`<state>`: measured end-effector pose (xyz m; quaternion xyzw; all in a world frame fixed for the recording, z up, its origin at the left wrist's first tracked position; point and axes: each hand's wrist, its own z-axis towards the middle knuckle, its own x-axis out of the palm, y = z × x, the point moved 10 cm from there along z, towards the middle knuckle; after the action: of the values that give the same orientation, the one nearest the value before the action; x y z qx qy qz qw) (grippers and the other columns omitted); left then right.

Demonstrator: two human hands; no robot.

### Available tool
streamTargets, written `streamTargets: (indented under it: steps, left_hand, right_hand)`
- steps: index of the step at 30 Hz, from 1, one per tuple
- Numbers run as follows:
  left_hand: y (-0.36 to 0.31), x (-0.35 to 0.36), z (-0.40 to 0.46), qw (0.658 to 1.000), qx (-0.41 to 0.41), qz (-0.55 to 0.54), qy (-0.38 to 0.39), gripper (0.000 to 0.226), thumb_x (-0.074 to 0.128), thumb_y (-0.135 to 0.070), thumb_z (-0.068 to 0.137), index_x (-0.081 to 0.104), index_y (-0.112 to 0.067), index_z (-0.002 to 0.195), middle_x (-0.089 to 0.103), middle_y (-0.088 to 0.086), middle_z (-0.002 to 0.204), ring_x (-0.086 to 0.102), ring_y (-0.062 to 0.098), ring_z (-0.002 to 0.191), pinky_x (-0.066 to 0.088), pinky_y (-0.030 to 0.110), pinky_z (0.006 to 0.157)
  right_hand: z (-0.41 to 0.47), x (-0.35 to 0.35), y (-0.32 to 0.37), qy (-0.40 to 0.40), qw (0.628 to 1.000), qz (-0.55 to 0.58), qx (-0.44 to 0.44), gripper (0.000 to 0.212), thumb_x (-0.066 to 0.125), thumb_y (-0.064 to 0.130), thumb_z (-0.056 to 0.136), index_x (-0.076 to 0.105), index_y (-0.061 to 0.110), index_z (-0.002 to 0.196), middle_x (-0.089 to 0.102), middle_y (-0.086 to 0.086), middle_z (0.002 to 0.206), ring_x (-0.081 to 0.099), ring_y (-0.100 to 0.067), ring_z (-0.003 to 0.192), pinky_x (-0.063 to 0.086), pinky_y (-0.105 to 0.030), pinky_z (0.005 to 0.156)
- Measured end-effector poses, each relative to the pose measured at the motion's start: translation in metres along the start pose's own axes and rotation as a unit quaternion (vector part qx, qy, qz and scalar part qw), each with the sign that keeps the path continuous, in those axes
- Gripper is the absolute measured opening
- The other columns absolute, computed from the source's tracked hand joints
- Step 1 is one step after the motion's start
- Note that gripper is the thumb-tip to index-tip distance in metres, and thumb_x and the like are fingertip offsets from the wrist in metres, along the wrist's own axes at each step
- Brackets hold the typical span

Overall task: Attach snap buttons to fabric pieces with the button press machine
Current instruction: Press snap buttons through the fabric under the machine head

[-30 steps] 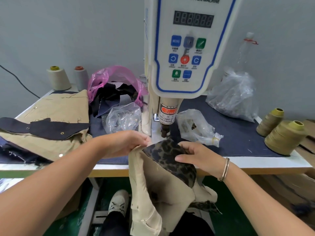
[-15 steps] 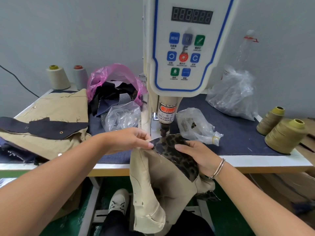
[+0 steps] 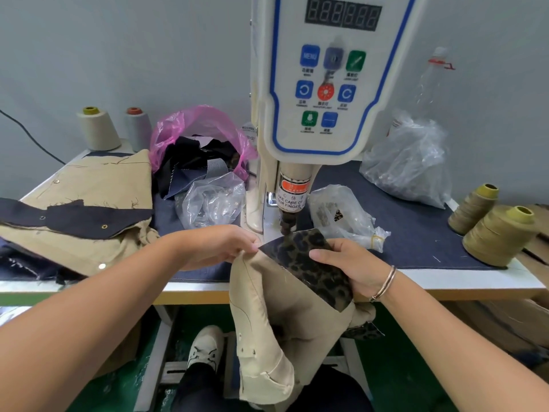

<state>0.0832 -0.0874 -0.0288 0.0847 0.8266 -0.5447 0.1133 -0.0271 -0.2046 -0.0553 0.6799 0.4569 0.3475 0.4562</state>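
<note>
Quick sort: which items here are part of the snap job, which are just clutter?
In use: press with its punch; leopard-lined beige fabric under the punch; left hand and right hand, both pinching it.

Lying about: pink bag, clear bags, thread cones, beige garment pile.

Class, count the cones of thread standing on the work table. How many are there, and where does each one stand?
4. A cream cone and a grey cone stand at the back left by the wall; two olive cones stand at the right edge. Others may be hidden.
</note>
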Motion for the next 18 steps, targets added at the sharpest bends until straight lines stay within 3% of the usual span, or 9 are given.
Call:
streamTargets:
  steps: [2, 4, 5, 7, 8, 9, 11, 15, 18]
  left_hand:
    - [0.000, -0.003, -0.001, 1.000, -0.001, 0.004, -0.012, 0.024, 0.047, -0.030, 0.076, 0.047, -0.007, 0.078, 0.045, 0.012, 0.084, 0.044, 0.021, 0.085, 0.034, 0.033, 0.086]
    - [0.001, -0.005, 0.001, 1.000, 0.005, -0.008, -0.019, 0.038, 0.050, -0.038, 0.079, 0.057, -0.003, 0.090, 0.054, 0.015, 0.093, 0.050, 0.021, 0.092, 0.034, 0.031, 0.091]
    - [0.004, -0.004, 0.003, 1.000, -0.005, -0.020, -0.017, 0.048, 0.055, -0.046, 0.081, 0.061, -0.003, 0.101, 0.063, 0.008, 0.102, 0.055, 0.014, 0.098, 0.035, 0.028, 0.095]
    - [0.006, 0.000, 0.004, 1.000, -0.024, -0.016, -0.003, 0.062, 0.050, -0.064, 0.079, 0.060, -0.019, 0.121, 0.061, -0.017, 0.117, 0.052, -0.002, 0.110, 0.030, 0.020, 0.097]
    - [0.004, 0.000, 0.006, 1.000, -0.015, 0.000, -0.003, 0.056, 0.050, -0.067, 0.079, 0.064, -0.025, 0.114, 0.061, -0.021, 0.114, 0.053, -0.006, 0.107, 0.031, 0.017, 0.094]
    - [0.002, -0.001, 0.008, 1.000, -0.001, 0.019, -0.004, 0.039, 0.055, -0.063, 0.081, 0.067, -0.028, 0.093, 0.063, -0.023, 0.097, 0.056, -0.008, 0.093, 0.033, 0.016, 0.087]
    - [-0.003, -0.001, 0.008, 0.998, 0.017, 0.062, -0.019, 0.035, 0.060, -0.045, 0.090, 0.051, -0.025, 0.062, 0.048, -0.016, 0.066, 0.047, -0.001, 0.064, 0.032, 0.020, 0.073]
    - [-0.007, -0.001, 0.007, 0.998, 0.025, 0.044, -0.029, 0.042, 0.052, -0.028, 0.097, 0.060, -0.034, 0.056, 0.054, -0.022, 0.063, 0.050, -0.006, 0.062, 0.038, 0.005, 0.065]
    - [-0.017, 0.002, 0.003, 0.997, 0.040, 0.064, -0.025, 0.044, 0.047, -0.030, 0.099, 0.065, -0.040, 0.061, 0.060, -0.026, 0.068, 0.053, -0.011, 0.069, 0.038, 0.009, 0.073]
  right_hand:
    - [-0.001, 0.000, 0.003, 0.000, 0.999, -0.052, 0.003, 0.042, 0.075, 0.034, 0.065, 0.068, 0.012, 0.100, 0.072, -0.010, 0.103, 0.067, -0.024, 0.095, 0.051, -0.038, 0.093]
    - [-0.002, 0.000, 0.007, -0.001, 0.993, -0.117, 0.003, 0.030, 0.073, 0.030, 0.075, 0.068, 0.013, 0.099, 0.072, -0.007, 0.101, 0.068, -0.023, 0.094, 0.052, -0.035, 0.091]
    - [-0.002, 0.001, 0.009, 0.000, 0.990, -0.138, 0.001, 0.024, 0.070, 0.027, 0.080, 0.068, 0.012, 0.099, 0.072, -0.007, 0.102, 0.068, -0.023, 0.095, 0.053, -0.034, 0.090]
    - [-0.002, 0.002, 0.011, -0.003, 0.987, -0.163, -0.001, 0.024, 0.067, 0.026, 0.084, 0.068, 0.010, 0.102, 0.072, -0.008, 0.103, 0.068, -0.023, 0.096, 0.053, -0.033, 0.090]
    - [-0.002, 0.001, 0.011, -0.008, 0.984, -0.179, 0.000, 0.026, 0.067, 0.028, 0.084, 0.068, 0.008, 0.102, 0.072, -0.008, 0.102, 0.068, -0.024, 0.097, 0.053, -0.034, 0.090]
    - [-0.002, 0.001, 0.012, -0.013, 0.980, -0.197, 0.001, 0.029, 0.067, 0.030, 0.084, 0.068, 0.007, 0.102, 0.072, -0.009, 0.102, 0.068, -0.024, 0.097, 0.053, -0.035, 0.091]
    - [0.000, -0.001, 0.010, -0.023, 0.976, -0.218, 0.012, 0.033, 0.068, 0.034, 0.082, 0.069, 0.007, 0.101, 0.072, -0.009, 0.100, 0.068, -0.025, 0.096, 0.052, -0.036, 0.092]
    - [0.002, -0.005, -0.003, -0.037, 0.986, -0.149, 0.058, 0.033, 0.069, 0.037, 0.081, 0.069, 0.009, 0.098, 0.072, -0.010, 0.102, 0.067, -0.027, 0.100, 0.050, -0.039, 0.096]
    - [0.004, -0.005, -0.004, -0.043, 0.995, -0.076, 0.040, 0.025, 0.066, 0.032, 0.084, 0.070, 0.011, 0.098, 0.072, -0.009, 0.101, 0.068, -0.023, 0.096, 0.052, -0.034, 0.090]
